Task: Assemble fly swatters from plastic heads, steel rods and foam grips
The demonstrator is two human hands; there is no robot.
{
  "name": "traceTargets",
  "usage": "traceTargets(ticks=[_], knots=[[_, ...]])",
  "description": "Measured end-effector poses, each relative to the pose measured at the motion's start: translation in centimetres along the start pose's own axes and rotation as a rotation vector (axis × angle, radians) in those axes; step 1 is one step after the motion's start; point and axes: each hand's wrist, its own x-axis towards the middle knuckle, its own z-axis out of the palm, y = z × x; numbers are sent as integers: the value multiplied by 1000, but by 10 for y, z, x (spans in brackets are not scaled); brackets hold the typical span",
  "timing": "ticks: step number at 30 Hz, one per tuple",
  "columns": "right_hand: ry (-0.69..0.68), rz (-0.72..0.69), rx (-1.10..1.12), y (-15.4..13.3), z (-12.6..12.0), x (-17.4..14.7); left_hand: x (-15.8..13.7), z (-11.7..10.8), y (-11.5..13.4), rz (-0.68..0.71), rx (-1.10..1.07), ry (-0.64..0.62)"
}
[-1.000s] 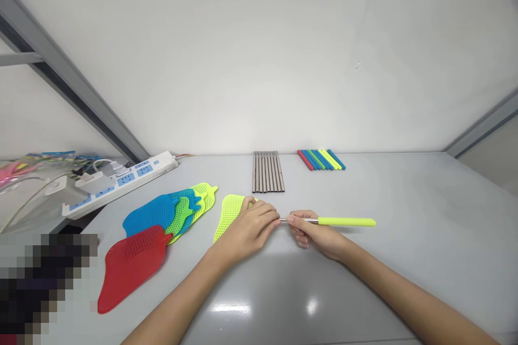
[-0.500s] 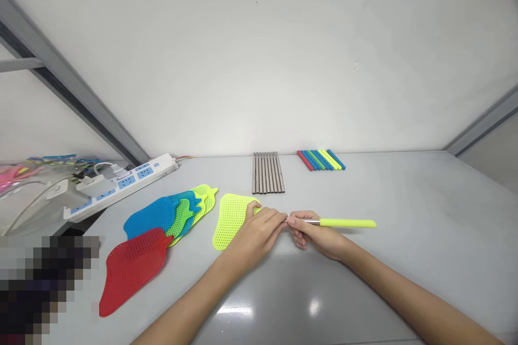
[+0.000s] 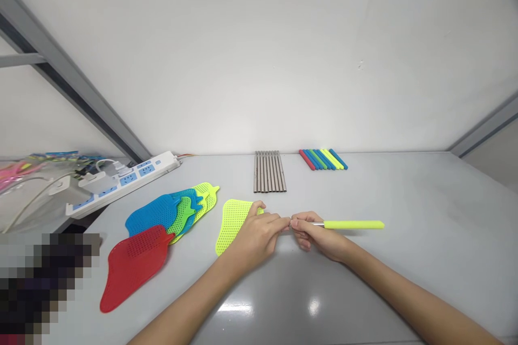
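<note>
My left hand (image 3: 261, 234) is closed over the neck end of a yellow-green perforated fly swatter head (image 3: 234, 221), its fingers covering the neck. The fingertips meet those of my right hand (image 3: 318, 234). That hand is closed around a thin metal telescopic rod (image 3: 318, 223). A yellow-green handle grip (image 3: 354, 225) sits on the rod and points to the right. Where the rod tip meets the swatter head is hidden by my fingers.
Further left lie a red swatter head (image 3: 135, 269) and overlapping blue, green and yellow ones (image 3: 154, 215). Several metal tubes (image 3: 270, 172) and coloured grips (image 3: 324, 159) line the wall. A power strip (image 3: 137, 175) with plugs stands at the left.
Both hands have shifted slightly right, along with the rod and its yellow-green grip. The swatter head under my left hand has moved a little right and nearer to me.
</note>
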Motion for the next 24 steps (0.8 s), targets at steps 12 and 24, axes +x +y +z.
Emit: traceTargets(ticks=[12, 24], knots=[[-17, 19, -12, 5, -4, 3, -1, 1, -2, 15, -25, 5], [-58, 32, 23, 2, -5, 4, -3, -2, 0, 2, -41, 26]])
